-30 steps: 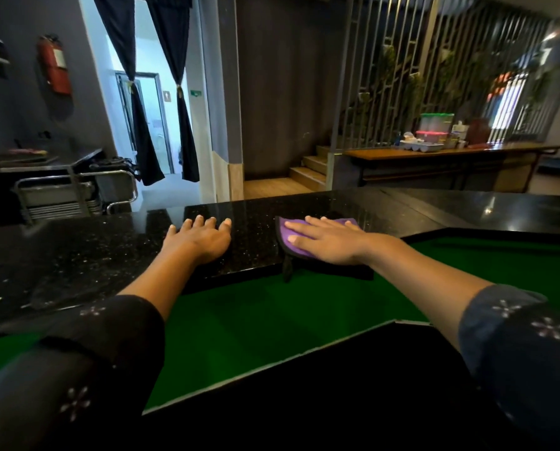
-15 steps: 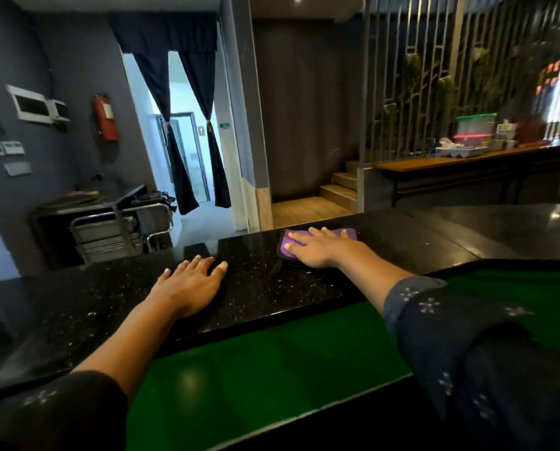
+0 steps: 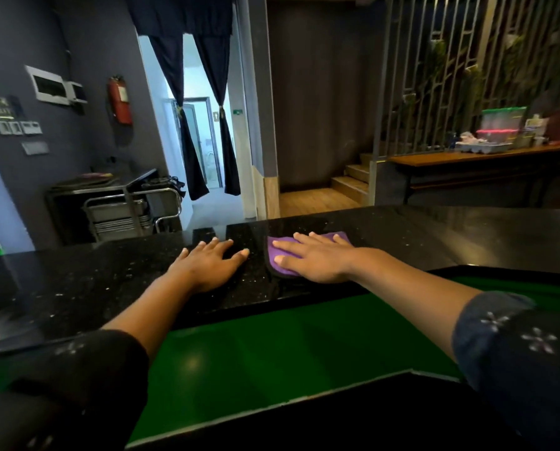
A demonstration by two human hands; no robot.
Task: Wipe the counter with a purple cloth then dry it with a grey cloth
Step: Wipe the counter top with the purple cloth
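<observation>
Head camera looks down at a shiny black counter (image 3: 77, 288) with tiny white specks. On it lies the purple cloth (image 3: 280, 257), near the front edge. The right hand (image 3: 317, 260) presses flat on the cloth with fingers spread, covering most of it. The left hand (image 3: 208, 266) lies flat and open on the bare counter, just beside the cloth. Below the counter sits a green surface (image 3: 272, 353).

Both hands (image 3: 207, 265) (image 3: 314, 258) lie flat, fingers spread.
</observation>
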